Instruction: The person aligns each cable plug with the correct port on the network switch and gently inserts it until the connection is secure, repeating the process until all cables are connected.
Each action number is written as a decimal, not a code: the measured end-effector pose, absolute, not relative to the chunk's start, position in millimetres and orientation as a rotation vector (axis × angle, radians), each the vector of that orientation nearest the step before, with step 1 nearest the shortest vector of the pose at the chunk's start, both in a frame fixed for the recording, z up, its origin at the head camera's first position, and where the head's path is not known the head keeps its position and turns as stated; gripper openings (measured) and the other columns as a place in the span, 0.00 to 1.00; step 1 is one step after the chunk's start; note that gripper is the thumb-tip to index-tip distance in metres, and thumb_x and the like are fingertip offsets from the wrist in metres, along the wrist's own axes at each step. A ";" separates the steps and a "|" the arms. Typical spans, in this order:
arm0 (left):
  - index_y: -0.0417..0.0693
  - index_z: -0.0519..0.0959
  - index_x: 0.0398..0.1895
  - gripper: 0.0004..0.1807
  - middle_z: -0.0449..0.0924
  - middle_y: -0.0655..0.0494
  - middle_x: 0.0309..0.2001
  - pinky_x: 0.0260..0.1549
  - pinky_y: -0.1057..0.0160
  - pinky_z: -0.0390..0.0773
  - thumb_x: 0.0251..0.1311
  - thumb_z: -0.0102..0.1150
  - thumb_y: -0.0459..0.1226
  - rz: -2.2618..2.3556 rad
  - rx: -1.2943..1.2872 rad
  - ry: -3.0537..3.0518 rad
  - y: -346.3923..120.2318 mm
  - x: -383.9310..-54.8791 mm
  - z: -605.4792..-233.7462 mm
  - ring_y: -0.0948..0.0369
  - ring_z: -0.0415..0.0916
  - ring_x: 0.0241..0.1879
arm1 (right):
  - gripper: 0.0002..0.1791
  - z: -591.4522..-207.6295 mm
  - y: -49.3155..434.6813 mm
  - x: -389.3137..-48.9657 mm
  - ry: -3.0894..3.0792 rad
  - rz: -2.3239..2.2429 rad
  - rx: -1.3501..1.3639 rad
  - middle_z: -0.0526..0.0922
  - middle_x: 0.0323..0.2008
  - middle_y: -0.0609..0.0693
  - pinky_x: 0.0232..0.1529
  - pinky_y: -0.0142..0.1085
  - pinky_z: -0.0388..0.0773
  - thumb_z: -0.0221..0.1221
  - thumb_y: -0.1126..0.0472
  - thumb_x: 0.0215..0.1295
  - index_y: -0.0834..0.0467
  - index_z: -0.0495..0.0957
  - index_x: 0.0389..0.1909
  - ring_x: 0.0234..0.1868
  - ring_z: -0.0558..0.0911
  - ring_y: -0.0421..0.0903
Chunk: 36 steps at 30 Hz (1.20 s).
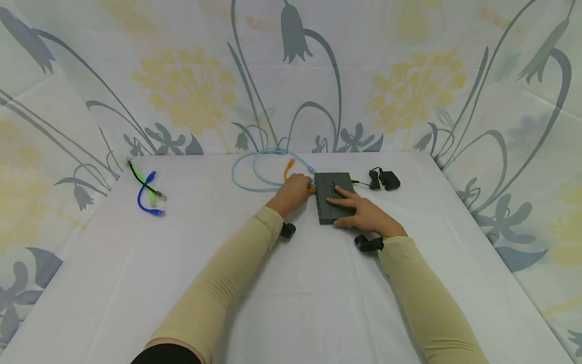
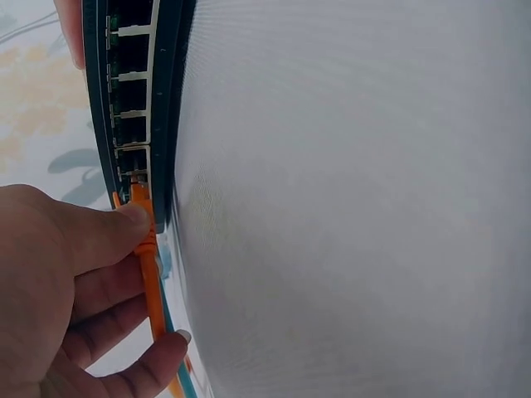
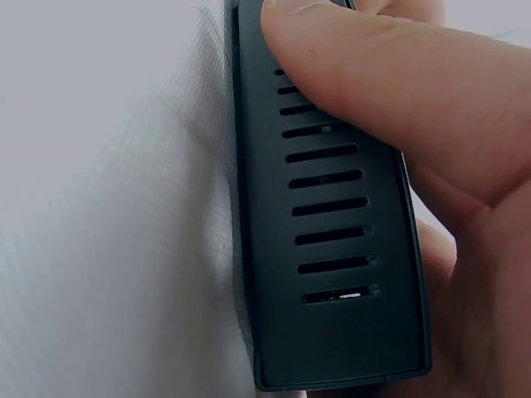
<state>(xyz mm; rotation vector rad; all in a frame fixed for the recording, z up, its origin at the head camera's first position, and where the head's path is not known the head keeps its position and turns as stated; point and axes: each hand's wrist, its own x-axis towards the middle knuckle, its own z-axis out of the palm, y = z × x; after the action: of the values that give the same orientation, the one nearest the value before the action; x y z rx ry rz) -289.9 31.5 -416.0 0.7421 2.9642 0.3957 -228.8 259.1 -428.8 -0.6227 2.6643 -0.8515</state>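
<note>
A dark grey network switch (image 1: pixel 328 210) lies flat on the white table. My left hand (image 1: pixel 294 191) is at its left side, where the row of ports (image 2: pixel 133 79) shows in the left wrist view. Thumb and fingers of that hand pinch the plug of an orange network cable (image 2: pixel 143 203), whose tip is at the endmost port on that side. My right hand (image 1: pixel 364 215) rests on the switch with fingers spread straight across its top. In the right wrist view, the thumb (image 3: pixel 332 62) lies against the slotted side wall (image 3: pixel 332 240).
A light blue network cable (image 1: pixel 245 188) loops behind my left hand to the switch. Beyond the switch on the right lies a black power adapter (image 1: pixel 389 180) with its cord. Short blue (image 1: pixel 142 199), black and green network cables lie at the far left.
</note>
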 end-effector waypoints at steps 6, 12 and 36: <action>0.42 0.82 0.42 0.10 0.84 0.50 0.41 0.43 0.59 0.80 0.70 0.53 0.38 0.455 0.718 2.983 29.7 -287.2 -416.4 0.57 0.80 0.42 | 0.40 -430.4 259.9 -229.3 2.661 -0.856 -0.622 0.43 0.78 0.38 0.71 0.62 0.50 0.67 0.38 0.54 0.33 0.64 0.69 0.78 0.44 0.59; 0.41 0.82 0.47 0.11 0.84 0.49 0.45 0.48 0.59 0.80 0.70 0.53 0.36 0.453 0.720 2.979 25.9 -287.1 -417.5 0.55 0.80 0.47 | 0.41 -430.8 259.4 -229.9 2.657 -0.842 -0.616 0.42 0.78 0.37 0.71 0.62 0.50 0.67 0.37 0.53 0.32 0.64 0.69 0.78 0.43 0.59; 0.41 0.83 0.48 0.14 0.82 0.47 0.47 0.56 0.59 0.76 0.71 0.47 0.32 0.447 0.730 3.020 -4.7 -280.3 -416.0 0.53 0.77 0.50 | 0.40 -429.8 259.2 -229.0 2.674 -0.824 -0.629 0.43 0.78 0.39 0.71 0.63 0.51 0.67 0.38 0.54 0.34 0.64 0.69 0.78 0.44 0.60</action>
<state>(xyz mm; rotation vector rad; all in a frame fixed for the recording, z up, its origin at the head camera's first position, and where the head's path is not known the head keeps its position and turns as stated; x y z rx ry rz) -280.3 -4.7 -416.0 0.7299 3.0197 0.4473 -229.0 259.2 -429.8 -0.6290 2.6741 -0.8239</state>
